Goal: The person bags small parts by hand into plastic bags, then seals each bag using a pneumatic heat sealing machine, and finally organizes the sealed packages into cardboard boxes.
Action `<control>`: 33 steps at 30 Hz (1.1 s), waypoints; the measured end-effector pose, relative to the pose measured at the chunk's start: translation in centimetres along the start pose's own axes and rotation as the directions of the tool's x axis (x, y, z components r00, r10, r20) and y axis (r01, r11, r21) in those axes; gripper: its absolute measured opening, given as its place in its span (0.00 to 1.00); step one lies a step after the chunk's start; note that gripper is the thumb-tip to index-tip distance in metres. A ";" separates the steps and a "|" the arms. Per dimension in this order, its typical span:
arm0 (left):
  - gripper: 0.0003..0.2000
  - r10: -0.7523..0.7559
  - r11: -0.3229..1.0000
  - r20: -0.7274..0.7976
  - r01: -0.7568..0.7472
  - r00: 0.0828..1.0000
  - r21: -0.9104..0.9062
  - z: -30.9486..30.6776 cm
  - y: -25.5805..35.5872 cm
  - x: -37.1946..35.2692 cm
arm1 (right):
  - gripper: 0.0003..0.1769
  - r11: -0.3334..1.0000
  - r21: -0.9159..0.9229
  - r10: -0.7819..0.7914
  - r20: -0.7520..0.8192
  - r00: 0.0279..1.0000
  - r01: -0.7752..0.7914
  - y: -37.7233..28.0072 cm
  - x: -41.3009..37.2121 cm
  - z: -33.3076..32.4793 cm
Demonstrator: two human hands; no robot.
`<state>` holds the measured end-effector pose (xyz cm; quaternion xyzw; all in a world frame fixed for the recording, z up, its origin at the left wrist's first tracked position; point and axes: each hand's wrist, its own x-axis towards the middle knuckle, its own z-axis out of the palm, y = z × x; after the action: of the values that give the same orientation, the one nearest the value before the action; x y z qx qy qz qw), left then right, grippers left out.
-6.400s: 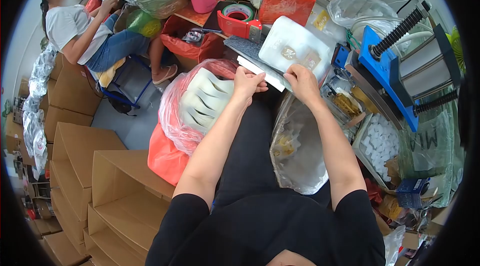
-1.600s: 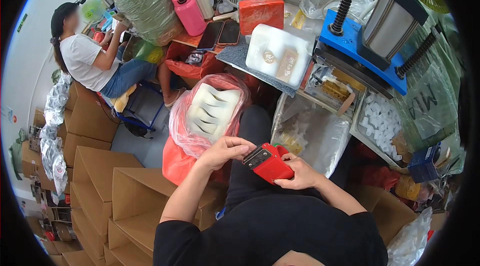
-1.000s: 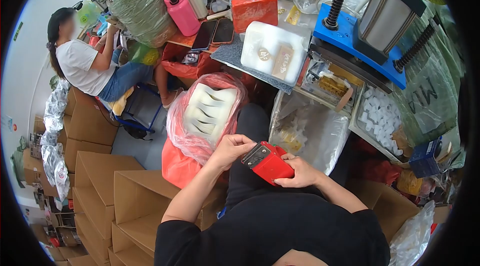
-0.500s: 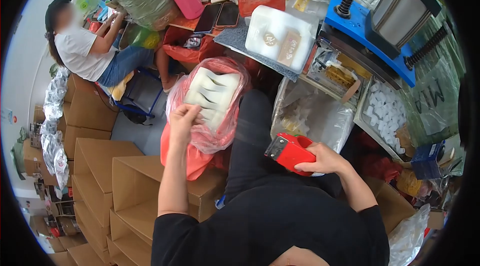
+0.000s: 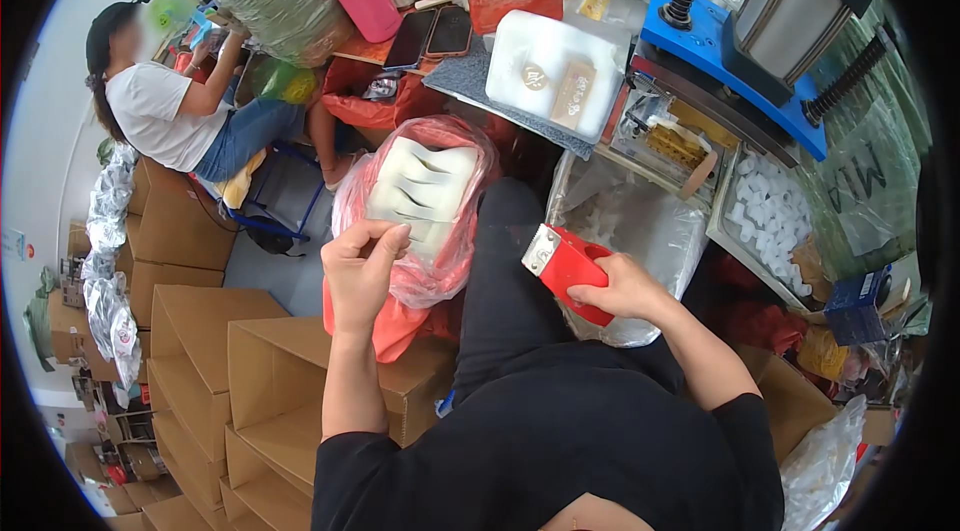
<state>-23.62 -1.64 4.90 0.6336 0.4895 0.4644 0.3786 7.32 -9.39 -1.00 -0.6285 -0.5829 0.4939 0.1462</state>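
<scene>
My right hand [image 5: 628, 289] is wrapped round a red tape dispenser [image 5: 572, 266] with a pale metal front end, held above my right thigh. My left hand [image 5: 362, 261] is raised with thumb and forefinger pinched together; anything between them is too small to make out. Just beyond that hand, a stack of off-white pieces with wavy slits [image 5: 425, 181] sits in a pink plastic bag [image 5: 480, 156]. The bag rests beside my left leg.
An open carton lined with clear plastic [image 5: 640, 231] stands to the right. Beyond it are a tray of small white parts [image 5: 765, 211] and a blue press [image 5: 740, 61]. Cardboard boxes [image 5: 200, 331] are stacked at left. A co-worker [image 5: 165, 106] sits at far left.
My right hand has moved the tape dispenser left and slightly up, turning its metal end. My left hand has shifted slightly left and toward me, still pinched.
</scene>
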 end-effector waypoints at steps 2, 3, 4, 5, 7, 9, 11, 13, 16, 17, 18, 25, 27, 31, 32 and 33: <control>0.05 0.011 1.000 -0.037 -0.011 0.999 -0.009 -0.2 0.3 0.3 | 0.22 1.000 -0.008 0.022 -0.011 1.000 -0.022 -1.2 0.3 0.0; 0.05 0.005 1.000 -0.058 -0.005 0.998 0.013 -0.7 0.0 0.6 | 0.22 1.000 -0.008 0.016 -0.012 1.000 -0.016 -1.3 0.1 -0.1; 0.05 0.001 0.999 -0.082 0.002 0.997 0.035 -1.5 -0.6 1.1 | 0.21 1.000 0.004 -0.025 0.001 1.000 0.025 -1.4 0.0 -0.1; 0.05 -0.022 1.000 -0.083 0.022 0.996 0.003 -2.4 -1.4 1.6 | 0.21 0.998 0.015 -0.067 0.014 0.998 0.067 -1.3 -0.1 -0.2; 0.05 -0.074 0.997 -0.080 0.070 0.994 -0.044 -4.1 -2.4 2.3 | 0.19 0.992 -0.010 -0.126 0.066 0.990 0.127 -0.7 -0.6 -0.1; 0.05 -0.167 0.976 -0.042 0.160 0.985 -0.148 -5.4 -3.8 2.8 | 0.21 0.990 0.040 -0.137 0.107 0.985 0.134 -1.3 -1.6 -0.3; 0.05 -0.179 0.974 -0.045 0.171 0.983 -0.148 -5.7 -4.6 2.7 | 0.21 0.990 0.012 -0.137 0.149 0.979 0.137 -1.9 -2.1 -0.1; 0.05 -0.192 0.972 -0.043 0.184 0.980 -0.143 -5.3 -4.6 2.6 | 0.21 0.991 0.047 -0.133 0.144 0.981 0.128 -1.6 -2.0 0.1; 0.05 -0.185 0.978 -0.055 0.179 0.981 -0.106 -4.7 -4.2 2.7 | 0.20 0.987 -0.003 -0.158 0.075 0.985 0.159 -0.7 -1.5 0.4; 0.05 -0.174 0.981 -0.064 0.168 0.983 -0.094 -4.7 -4.2 2.9 | 0.20 0.988 0.002 -0.155 0.097 0.983 0.155 -0.7 -1.5 0.2; 0.05 -0.165 0.984 -0.072 0.160 0.984 -0.081 -4.7 -4.3 3.1 | 0.21 0.989 0.008 -0.149 0.121 0.981 0.150 -0.7 -1.7 0.1; 0.06 -0.267 0.951 -0.030 0.258 0.963 -0.173 -6.3 -6.7 5.2 | 0.23 0.969 0.053 -0.248 0.169 0.954 0.243 -2.3 -4.1 -0.4; 0.06 -0.277 0.950 -0.053 0.265 0.959 -0.164 -6.9 -7.1 5.3 | 0.23 0.975 0.077 -0.219 0.128 0.967 0.210 -1.6 -4.1 -0.4; 0.06 -0.252 0.965 -0.084 0.244 0.964 -0.101 -6.7 -6.0 4.5 | 0.23 0.992 0.024 -0.127 0.095 0.987 0.125 -1.3 -3.3 -0.2; 0.06 -0.214 0.975 -0.099 0.206 0.972 -0.087 -6.3 -5.4 4.3 | 0.23 0.992 0.025 -0.123 0.096 0.988 0.121 -1.1 -2.6 -0.1; 0.06 -0.216 0.974 -0.094 0.208 0.972 -0.088 -5.8 -4.5 4.0 | 0.23 0.993 -0.022 -0.113 0.074 0.991 0.115 -0.8 -1.8 0.1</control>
<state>-30.00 3.49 3.21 0.5380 0.5548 0.4719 0.4244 7.04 -10.80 0.40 -0.5777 -0.6292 0.4995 0.1443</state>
